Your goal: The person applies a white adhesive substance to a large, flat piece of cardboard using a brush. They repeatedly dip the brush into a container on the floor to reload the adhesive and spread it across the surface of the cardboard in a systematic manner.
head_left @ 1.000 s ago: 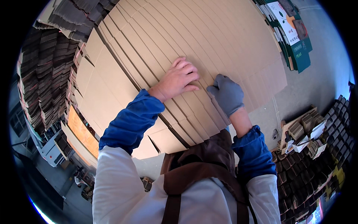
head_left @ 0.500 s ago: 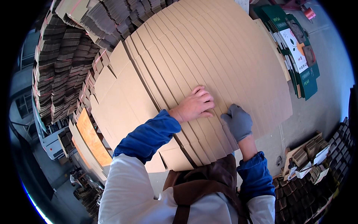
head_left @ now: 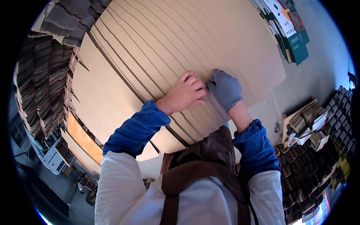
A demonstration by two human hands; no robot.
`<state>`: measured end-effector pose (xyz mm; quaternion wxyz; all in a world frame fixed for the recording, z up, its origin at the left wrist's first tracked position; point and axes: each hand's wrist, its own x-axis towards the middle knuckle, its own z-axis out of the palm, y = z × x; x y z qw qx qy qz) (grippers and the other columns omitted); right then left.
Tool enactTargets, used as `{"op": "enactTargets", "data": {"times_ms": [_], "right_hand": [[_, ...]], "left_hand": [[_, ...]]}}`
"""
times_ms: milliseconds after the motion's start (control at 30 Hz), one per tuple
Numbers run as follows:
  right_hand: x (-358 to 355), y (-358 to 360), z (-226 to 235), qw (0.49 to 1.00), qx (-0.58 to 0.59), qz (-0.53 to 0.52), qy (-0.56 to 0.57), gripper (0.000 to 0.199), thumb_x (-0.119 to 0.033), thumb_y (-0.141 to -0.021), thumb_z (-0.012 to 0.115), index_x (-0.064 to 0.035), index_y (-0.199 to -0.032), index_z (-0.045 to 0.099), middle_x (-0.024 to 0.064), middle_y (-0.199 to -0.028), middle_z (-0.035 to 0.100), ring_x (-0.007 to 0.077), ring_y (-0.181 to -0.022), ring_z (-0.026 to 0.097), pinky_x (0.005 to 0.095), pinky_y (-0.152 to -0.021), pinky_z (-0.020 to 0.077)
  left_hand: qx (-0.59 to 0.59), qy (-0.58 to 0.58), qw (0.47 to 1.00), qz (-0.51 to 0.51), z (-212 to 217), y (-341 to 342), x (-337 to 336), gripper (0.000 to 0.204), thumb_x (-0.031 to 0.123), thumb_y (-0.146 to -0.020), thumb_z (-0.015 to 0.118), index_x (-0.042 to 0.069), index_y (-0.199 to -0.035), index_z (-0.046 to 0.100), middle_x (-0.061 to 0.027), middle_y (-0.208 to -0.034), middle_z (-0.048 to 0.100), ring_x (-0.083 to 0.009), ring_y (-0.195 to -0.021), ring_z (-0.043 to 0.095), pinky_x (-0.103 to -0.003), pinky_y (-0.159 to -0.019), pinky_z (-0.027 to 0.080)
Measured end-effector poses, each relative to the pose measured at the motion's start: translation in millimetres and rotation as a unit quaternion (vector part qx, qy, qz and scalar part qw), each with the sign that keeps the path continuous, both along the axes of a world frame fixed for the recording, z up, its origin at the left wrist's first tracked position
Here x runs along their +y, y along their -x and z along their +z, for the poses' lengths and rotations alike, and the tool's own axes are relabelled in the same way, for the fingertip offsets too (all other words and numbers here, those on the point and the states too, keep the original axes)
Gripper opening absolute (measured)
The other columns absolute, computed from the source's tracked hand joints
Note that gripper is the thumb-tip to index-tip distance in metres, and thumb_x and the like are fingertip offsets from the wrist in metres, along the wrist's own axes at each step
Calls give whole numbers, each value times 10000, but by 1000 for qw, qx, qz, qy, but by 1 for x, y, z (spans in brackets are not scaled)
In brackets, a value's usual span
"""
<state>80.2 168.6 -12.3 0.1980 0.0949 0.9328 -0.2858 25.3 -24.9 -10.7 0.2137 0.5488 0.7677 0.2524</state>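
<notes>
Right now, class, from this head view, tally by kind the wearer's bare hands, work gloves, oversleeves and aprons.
Bare left hand: 1
Grey work glove: 1
Blue oversleeves: 2
Brown apron: 1
Total: 5

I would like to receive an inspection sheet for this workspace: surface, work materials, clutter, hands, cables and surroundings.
Surface: covered by cardboard sheets; what supports them is hidden.
Job's things: the sheets are brown and creased, overlapping in a fanned row.
Clutter: at lower right, a wooden tray with cardboard pieces.
Hands: left hand bare, fingers bent, on the sheets; right hand gloved in grey, on the sheets close beside it; whether either grips an edge, I cannot tell.
Cables: nothing seen that is clearly a cable.
Surroundings: tall dark stacks at left, more dark stacked pieces at lower right, green packages at upper right, grey floor.
</notes>
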Motion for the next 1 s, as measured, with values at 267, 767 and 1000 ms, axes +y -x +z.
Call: {"op": "enactTargets", "data": {"times_ms": [267, 767, 1000], "right_hand": [[0, -2, 0, 1000, -6, -7, -4, 270, -286, -804, 718, -83, -919, 583, 153, -892, 669, 376, -784, 686, 475, -652, 547], [0, -5, -7, 999, 24, -15, 18, 256, -273, -795, 741, -93, -892, 587, 135, -868, 661, 356, -763, 674, 476, -643, 526], [1, -6, -6, 1000, 17, -19, 15, 260, -286, -796, 746, -102, -887, 587, 123, -864, 660, 344, -746, 674, 462, -640, 527]], "left_hand": [[-18, -8, 1000, -2, -1, 2, 0, 290, 305, -796, 750, 171, -1035, 653, -7, -1060, 562, -226, -1117, 501, -519, -1155, 264], [12, -11, 1000, -15, -3, 3, -2, 255, 314, -815, 729, 154, -988, 633, -9, -1062, 552, -219, -1133, 497, -497, -1158, 268], [18, -15, 999, -23, -4, 3, -2, 227, 335, -847, 703, 156, -956, 615, -14, -1064, 549, -223, -1076, 513, -521, -1155, 271]]}}
